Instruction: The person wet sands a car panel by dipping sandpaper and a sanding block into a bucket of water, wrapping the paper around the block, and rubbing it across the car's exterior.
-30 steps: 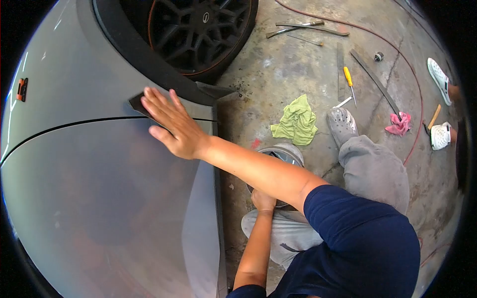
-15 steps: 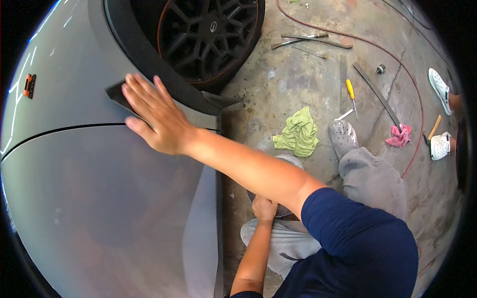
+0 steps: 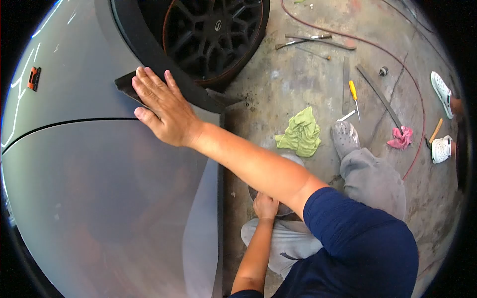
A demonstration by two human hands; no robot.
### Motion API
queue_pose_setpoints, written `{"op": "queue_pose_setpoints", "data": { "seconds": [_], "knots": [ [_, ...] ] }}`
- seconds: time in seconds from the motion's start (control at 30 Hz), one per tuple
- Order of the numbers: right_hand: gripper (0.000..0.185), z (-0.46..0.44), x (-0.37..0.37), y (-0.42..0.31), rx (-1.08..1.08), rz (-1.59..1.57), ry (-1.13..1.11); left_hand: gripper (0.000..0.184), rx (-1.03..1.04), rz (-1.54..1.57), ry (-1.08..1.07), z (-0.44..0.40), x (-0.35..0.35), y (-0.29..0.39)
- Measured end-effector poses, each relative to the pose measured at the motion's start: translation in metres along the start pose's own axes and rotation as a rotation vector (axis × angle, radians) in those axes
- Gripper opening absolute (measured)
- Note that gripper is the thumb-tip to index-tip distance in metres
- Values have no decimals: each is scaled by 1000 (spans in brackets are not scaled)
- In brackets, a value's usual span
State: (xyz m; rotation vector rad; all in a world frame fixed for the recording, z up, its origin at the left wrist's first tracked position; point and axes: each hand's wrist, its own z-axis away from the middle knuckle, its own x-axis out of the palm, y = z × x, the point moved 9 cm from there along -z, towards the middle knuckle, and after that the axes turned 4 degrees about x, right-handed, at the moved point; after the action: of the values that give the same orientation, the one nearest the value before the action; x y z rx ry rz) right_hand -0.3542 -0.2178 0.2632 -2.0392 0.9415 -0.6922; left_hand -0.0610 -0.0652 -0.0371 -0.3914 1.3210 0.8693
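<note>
My right hand (image 3: 166, 109) lies flat and open on the grey car panel (image 3: 82, 64), fingers stretched out over a thin dark sheet (image 3: 125, 85) whose corner sticks out to their left. The thumb is spread apart just above the dark panel seam. Lower down, my left hand (image 3: 266, 205) is closed at the rim of a grey bucket (image 3: 292, 159), which is mostly hidden under my right forearm.
A black wheel (image 3: 213, 39) stands beside the panel. On the floor lie a green cloth (image 3: 300, 131), a yellow-handled screwdriver (image 3: 353, 90), metal bars (image 3: 380, 97), a pink cloth (image 3: 400, 137) and a red hose (image 3: 420, 89). Another person's feet (image 3: 441, 149) show at the right.
My right hand and the dark sheet first slid up and left over the panel, then a little back to the right. My left hand stays at the bucket. The view has shifted slightly.
</note>
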Motion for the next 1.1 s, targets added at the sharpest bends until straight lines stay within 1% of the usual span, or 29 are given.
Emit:
{"op": "queue_pose_setpoints", "data": {
  "seconds": [0.1, 0.13, 0.23, 0.3, 0.37, 0.43, 0.47, 0.57, 0.6, 0.67, 0.7, 0.73, 0.83, 0.93, 0.97, 1.03, 1.1],
  "knots": [
    [67, 40, 0, 19, 13, 91, -70, 27, -11, -35, -40, 3, 13, -13],
    [67, 62, 5, 31, 69, 74, -109, 27, -39, -10, 5, 2, 4, -10],
    [67, 102, 8, 42, 126, 87, -143, 28, -108, -40, -72, 0, 1, -6],
    [66, 84, 9, 34, 104, -11, -79, 29, -80, -48, -55, -2, 0, -5],
    [65, 41, 0, 17, 72, -41, -57, 30, -38, -32, -28, 1, 3, -5],
    [64, 21, -2, 11, 69, -40, -46, 30, 22, -3, 19, 2, 5, -6],
    [63, 15, -3, 7, 61, -40, -37, 30, 25, 2, 10, 4, 10, -9],
    [64, 63, 3, 27, 69, 11, -66, 29, 32, 5, 26, 5, 11, -16],
    [63, 85, 7, 37, 111, 12, -80, 29, 23, 0, 53, 8, 9, -17],
    [63, 98, 13, 37, 173, -40, -66, 29, -6, -8, 73, 7, 6, -18],
    [63, 102, 13, 39, 207, -63, -61, 29, -28, -13, 63, 8, 4, -16],
    [63, 86, 9, 28, 178, -120, -20, 29, -53, -19, 51, 11, 3, -15],
    [63, 42, 4, 11, 109, -80, -27, 28, -9, -4, 10, 7, 4, -7],
    [65, 72, 5, 27, 123, 26, -91, 28, 58, -74, 51, 6, 0, -2],
    [66, 91, 8, 37, 136, 75, -118, 28, -4, -47, 36, 5, 0, -6],
    [66, 100, 6, 40, 181, 44, -91, 28, -125, 5, 5, 7, 0, -13],
    [66, 93, 12, 35, 189, -26, -36, 29, -80, -7, 1, 7, -2, -13]
  ]
}}
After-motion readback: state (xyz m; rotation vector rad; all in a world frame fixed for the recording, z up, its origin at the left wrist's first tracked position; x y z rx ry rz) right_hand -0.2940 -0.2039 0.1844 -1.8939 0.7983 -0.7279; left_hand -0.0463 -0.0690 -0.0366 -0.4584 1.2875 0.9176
